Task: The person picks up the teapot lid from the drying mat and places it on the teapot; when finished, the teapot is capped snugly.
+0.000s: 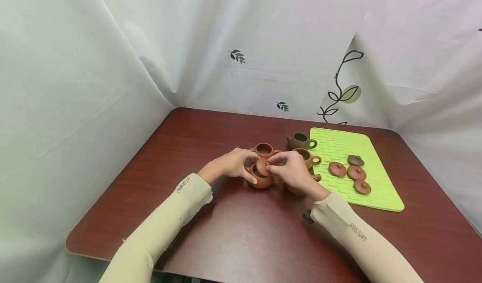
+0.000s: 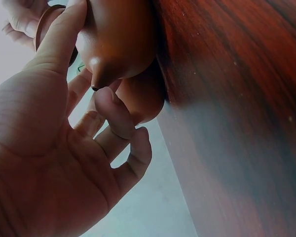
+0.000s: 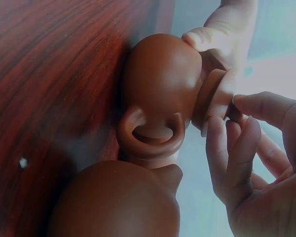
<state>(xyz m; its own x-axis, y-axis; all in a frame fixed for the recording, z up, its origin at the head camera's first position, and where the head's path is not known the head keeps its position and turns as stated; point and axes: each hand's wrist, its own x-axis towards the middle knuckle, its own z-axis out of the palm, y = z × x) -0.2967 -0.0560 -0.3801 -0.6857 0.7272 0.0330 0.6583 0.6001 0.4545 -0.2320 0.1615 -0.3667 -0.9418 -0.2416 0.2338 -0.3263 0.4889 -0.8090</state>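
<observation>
A small reddish-brown clay teapot (image 1: 262, 183) stands on the table between the two hands, its mouth uncovered. My left hand (image 1: 235, 164) holds it from the left, thumb on the near side of the body and fingers bent by the spout (image 2: 102, 74). Tilted over the pot's mouth is a round clay lid (image 1: 262, 167). My right hand (image 1: 293, 170) pinches this lid by its knob. In the right wrist view, the lid (image 3: 218, 98) overlaps the pot's rim at an angle, while the pot's loop handle (image 3: 153, 148) points towards a neighbouring teapot (image 3: 118, 202).
Close behind stands another open clay teapot (image 1: 263, 149). To the right are a dark brown teapot (image 1: 300, 140) and more reddish pots, partly hidden by the right hand. A green mat (image 1: 376, 199) bears several loose lids, including a dark lid (image 1: 355, 160). White curtains (image 1: 211, 44) border the table.
</observation>
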